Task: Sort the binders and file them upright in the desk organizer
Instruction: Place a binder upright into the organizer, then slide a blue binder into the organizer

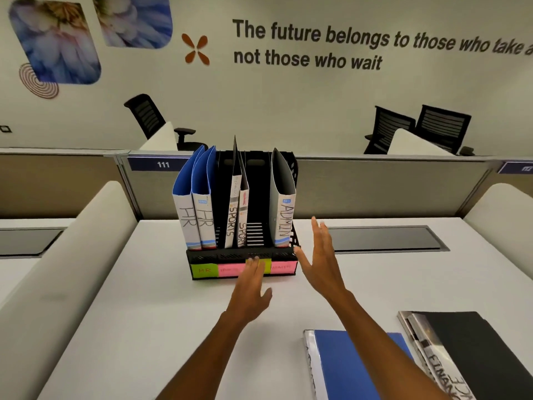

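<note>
While both hands reach forward over the white surface [138, 298], the black desk organizer [230, 256] stands near the far edge, just in front of the grey partition [375, 186]. Five binders stand upright in it: two blue ones marked HR [187, 215] at the left end, two thin ones marked SPORTS [234, 206] in the middle, and a grey one marked ADMIN [284, 212] at the right end. One slot between the SPORTS and ADMIN binders is unfilled. Coloured labels [207, 269] run along the organizer's front edge.

The left hand [251, 284] lies flat, fingers together and extended, fingertips touching the organizer's front lip over the labels; it grasps nothing. The right hand [321, 255] is spread wide, palm facing left, just beside the organizer's right front corner, and is likewise empty.

Two binders lie flat near the front right: a blue binder [352, 365], partly under the right forearm, and a black binder [467, 347] marked FINANCE that runs off the right edge of the view. To the left of the organizer and between it and the flat binders the surface is bare. A recessed grey panel [383, 238] sits to the organizer's right.
</note>
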Motion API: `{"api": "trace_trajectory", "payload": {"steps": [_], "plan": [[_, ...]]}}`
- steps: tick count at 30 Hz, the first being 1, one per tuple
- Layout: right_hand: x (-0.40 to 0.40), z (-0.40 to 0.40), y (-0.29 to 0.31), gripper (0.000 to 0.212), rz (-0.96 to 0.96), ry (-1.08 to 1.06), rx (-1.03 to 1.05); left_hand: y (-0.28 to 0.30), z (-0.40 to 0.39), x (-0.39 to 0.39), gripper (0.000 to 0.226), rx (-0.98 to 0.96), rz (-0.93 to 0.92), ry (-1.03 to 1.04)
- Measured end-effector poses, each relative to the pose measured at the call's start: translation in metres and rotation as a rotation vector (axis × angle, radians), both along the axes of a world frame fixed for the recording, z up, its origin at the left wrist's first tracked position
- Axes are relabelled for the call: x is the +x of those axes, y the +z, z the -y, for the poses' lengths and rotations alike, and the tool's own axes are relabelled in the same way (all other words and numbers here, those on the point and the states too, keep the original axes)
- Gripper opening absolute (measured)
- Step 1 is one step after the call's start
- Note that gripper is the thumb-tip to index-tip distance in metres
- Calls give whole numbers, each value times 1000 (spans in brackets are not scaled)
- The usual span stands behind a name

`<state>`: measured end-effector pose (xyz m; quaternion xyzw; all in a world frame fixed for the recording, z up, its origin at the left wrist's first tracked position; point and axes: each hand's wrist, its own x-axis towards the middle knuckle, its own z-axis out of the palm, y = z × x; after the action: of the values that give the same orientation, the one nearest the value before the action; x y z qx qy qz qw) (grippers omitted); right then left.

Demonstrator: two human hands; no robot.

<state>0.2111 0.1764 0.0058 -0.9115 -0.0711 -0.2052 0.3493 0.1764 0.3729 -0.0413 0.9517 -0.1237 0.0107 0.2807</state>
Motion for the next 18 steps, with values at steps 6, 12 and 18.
{"api": "trace_trajectory", "payload": {"steps": [6, 12, 18], "plan": [[-78, 44, -55, 74, -301, -126, -8, -30, 16, -63, 68, -20, -185, 9], [-146, 82, -85, 75, -518, -197, -21, -52, 44, -118, 73, -63, -346, 46], [-198, 118, -100, 75, -616, -209, -87, -60, 82, -159, 76, -94, -397, 100]]}}
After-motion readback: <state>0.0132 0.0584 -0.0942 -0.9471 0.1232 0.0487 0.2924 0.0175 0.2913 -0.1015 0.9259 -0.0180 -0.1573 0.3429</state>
